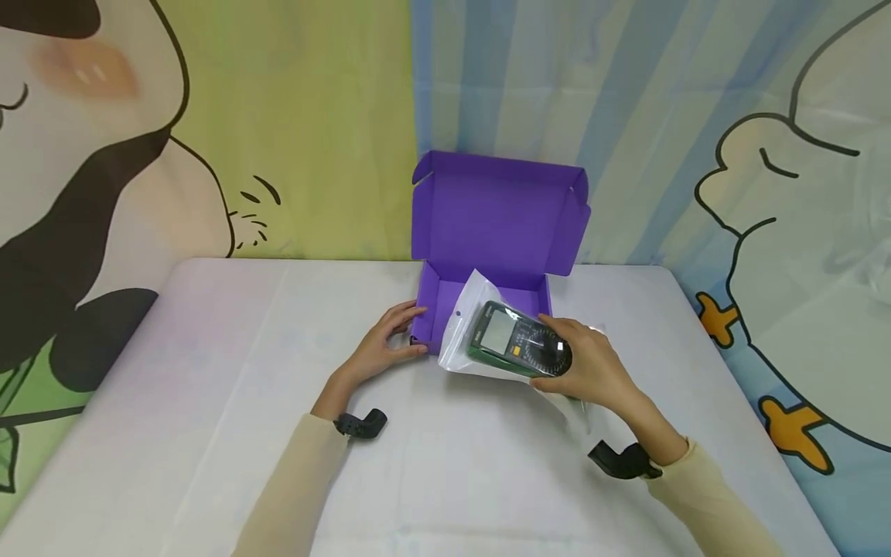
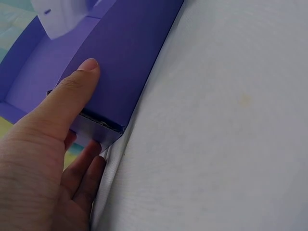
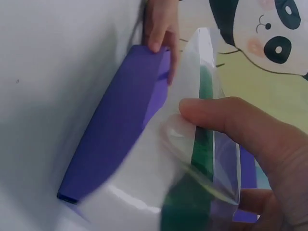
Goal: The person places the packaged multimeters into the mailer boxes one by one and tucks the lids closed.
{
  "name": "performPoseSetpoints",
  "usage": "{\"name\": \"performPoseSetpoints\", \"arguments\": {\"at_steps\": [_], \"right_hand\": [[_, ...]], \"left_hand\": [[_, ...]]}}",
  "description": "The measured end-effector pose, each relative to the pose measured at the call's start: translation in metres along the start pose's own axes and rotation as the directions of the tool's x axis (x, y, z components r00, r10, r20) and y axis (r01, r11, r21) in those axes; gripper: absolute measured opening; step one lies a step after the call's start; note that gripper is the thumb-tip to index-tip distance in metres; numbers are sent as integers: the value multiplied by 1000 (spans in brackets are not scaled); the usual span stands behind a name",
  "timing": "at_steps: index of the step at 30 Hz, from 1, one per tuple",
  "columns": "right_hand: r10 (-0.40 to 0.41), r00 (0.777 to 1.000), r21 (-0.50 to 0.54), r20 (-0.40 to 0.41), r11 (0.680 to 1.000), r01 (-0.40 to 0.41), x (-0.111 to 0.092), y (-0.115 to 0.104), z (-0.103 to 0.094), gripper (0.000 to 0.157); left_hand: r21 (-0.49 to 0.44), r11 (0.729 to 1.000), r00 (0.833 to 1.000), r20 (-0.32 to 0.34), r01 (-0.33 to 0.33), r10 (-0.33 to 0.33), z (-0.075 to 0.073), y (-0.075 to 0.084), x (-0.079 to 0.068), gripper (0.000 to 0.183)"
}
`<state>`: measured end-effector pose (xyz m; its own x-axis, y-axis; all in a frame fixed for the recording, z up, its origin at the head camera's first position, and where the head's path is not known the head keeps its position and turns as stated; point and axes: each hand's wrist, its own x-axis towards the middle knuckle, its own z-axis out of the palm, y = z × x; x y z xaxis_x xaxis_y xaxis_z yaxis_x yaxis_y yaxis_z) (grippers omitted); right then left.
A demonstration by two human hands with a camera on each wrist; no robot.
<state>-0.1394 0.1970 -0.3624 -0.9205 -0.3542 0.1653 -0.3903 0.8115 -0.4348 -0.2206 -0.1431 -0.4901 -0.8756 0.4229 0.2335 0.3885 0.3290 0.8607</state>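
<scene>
A green and black digital multimeter [image 1: 520, 339] lies inside a clear and white zip bag [image 1: 459, 333]. My right hand [image 1: 588, 360] grips its dial end through the plastic, the thumb on the near edge and the fingers on the far one. It tilts over the front of an open purple cardboard box [image 1: 487, 205], whose lid stands up at the back. At the box's left front corner, my left hand [image 1: 384, 340] holds on, with the thumb on the front wall and the fingers around the left side, as the left wrist view shows.
The box stands on a table with a white cloth [image 1: 230, 418], near its back edge. Behind it hangs a printed backdrop [image 1: 313, 116] with cartoon animals. Each wrist wears a black camera mount [image 1: 362, 424].
</scene>
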Motion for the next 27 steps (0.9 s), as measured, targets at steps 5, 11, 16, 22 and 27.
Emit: {"name": "performPoseSetpoints", "arguments": {"at_steps": [5, 11, 16, 22, 27], "right_hand": [[25, 998, -1, 59, 1000, -25, 12, 9, 8, 91], [48, 993, -6, 105, 999, -47, 28, 11, 16, 95], [39, 992, -13, 122, 999, -38, 37, 10, 19, 95], [32, 987, -43, 158, 999, -26, 51, 8, 18, 96], [35, 976, -71, 213, 997, -20, 59, 6, 19, 100]], "left_hand": [[8, 1000, 1000, 5, 5, -5, 2, 2, -6, 70], [-28, 999, 1000, -10, -18, 17, -1, 22, -8, 68], [-26, 999, 999, 2, -32, 32, 0, 17, -6, 69], [-19, 999, 1000, -12, -26, 26, 0, 10, -2, 69], [-12, 999, 999, -30, -31, 31, 2, 4, -3, 70]]}}
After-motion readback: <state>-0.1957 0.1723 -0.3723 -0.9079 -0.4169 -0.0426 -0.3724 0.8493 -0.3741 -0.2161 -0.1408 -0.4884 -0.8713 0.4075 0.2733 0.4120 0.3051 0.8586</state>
